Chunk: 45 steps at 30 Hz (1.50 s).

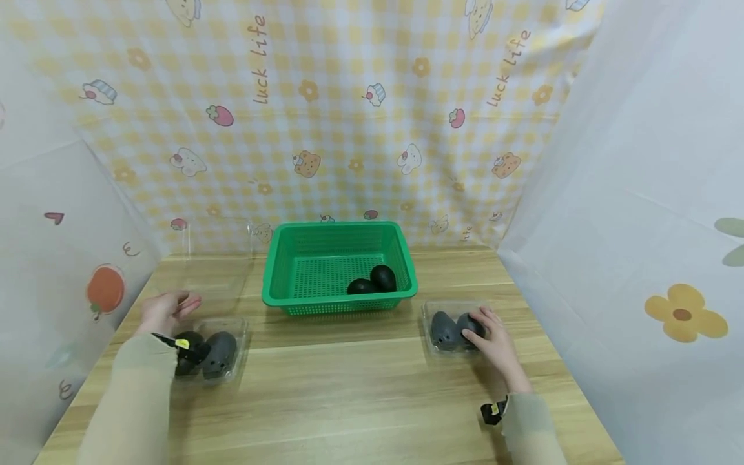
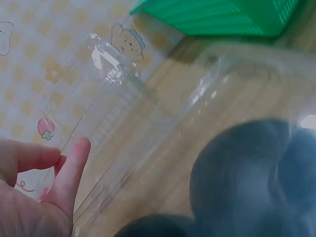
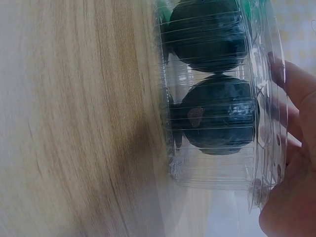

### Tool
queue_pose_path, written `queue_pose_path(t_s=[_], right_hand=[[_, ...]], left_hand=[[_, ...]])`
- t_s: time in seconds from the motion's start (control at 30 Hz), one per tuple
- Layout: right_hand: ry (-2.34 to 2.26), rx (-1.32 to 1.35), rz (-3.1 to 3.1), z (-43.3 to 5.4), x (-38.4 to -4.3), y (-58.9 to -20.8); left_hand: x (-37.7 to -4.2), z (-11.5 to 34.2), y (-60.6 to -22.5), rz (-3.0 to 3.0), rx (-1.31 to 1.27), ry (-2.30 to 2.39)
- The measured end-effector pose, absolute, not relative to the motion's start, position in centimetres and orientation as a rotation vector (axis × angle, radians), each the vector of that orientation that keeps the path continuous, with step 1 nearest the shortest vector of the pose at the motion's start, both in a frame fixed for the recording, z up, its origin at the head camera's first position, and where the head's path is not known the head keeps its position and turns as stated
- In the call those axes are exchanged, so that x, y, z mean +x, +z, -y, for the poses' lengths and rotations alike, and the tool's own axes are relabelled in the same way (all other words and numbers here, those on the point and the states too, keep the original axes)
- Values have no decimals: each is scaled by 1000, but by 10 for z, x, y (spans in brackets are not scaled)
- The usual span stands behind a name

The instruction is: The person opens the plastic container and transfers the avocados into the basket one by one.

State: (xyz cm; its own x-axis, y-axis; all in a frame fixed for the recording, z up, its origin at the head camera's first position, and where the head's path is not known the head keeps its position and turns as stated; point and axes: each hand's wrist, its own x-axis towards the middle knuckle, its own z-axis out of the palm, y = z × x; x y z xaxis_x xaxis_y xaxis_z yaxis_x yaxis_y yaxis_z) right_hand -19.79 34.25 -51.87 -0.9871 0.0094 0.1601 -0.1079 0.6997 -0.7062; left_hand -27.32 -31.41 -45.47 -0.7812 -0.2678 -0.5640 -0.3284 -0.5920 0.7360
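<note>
Near the left edge of the table stands a clear plastic clamshell box [image 1: 241, 352] with two dark avocados [image 1: 219, 355] in it. Its transparent lid [image 2: 113, 123] is raised and tilts back toward the wall cloth. At the lid's left edge, my left hand [image 1: 165, 310] pinches the thin plastic between thumb and fingers. On the right, a second clear box [image 3: 212, 173] holds two dark avocados [image 3: 217, 116]; its lid appears to lie over them. Spread over that box's right part, my right hand [image 1: 488, 336] rests its fingers and thumb on the plastic.
A green perforated basket [image 1: 340, 301] stands between the boxes toward the back, with two dark avocados [image 1: 382, 278] in its right part. Behind the wooden table [image 1: 325, 394] hangs a checked cloth [image 1: 349, 129], with white sheets on both sides.
</note>
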Motion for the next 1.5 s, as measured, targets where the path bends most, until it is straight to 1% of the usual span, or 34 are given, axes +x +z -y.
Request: queue_pose_path(t_s=[0.07,0.2,0.33,0.5,0.7,0.8,1.07,1.23,1.5], right_hand=[[1160,78,2752,-343,-198,-518],[1160,82,2746,-342,-198,-516],[1153,85,2750,-342,-198,-515],[1150,88,2759,-342,-198,-513],[1147,76,2767,-342,-198,-512],[1147,76,2767,-342,-198,-513],[1129,87,2772,-341,-199,-516],[1122,85,2771,-342,-199,-518],[1108,80,2766,-342,-198,-519]], left_hand=[[-275,315,-455,-1505,-1051,2532],[-278,318,-459,-1860,-1000,2351],[-280,322,-465,-2188,-858,2089],[-280,326,-470,-2409,-730,1813],[-274,325,-464,-2725,-546,1270],[-270,323,-460,-2832,-449,1070],[-265,323,-461,-2916,-327,805],[-263,320,-458,-2900,-328,694],[-263,317,-454,-2832,-325,640]])
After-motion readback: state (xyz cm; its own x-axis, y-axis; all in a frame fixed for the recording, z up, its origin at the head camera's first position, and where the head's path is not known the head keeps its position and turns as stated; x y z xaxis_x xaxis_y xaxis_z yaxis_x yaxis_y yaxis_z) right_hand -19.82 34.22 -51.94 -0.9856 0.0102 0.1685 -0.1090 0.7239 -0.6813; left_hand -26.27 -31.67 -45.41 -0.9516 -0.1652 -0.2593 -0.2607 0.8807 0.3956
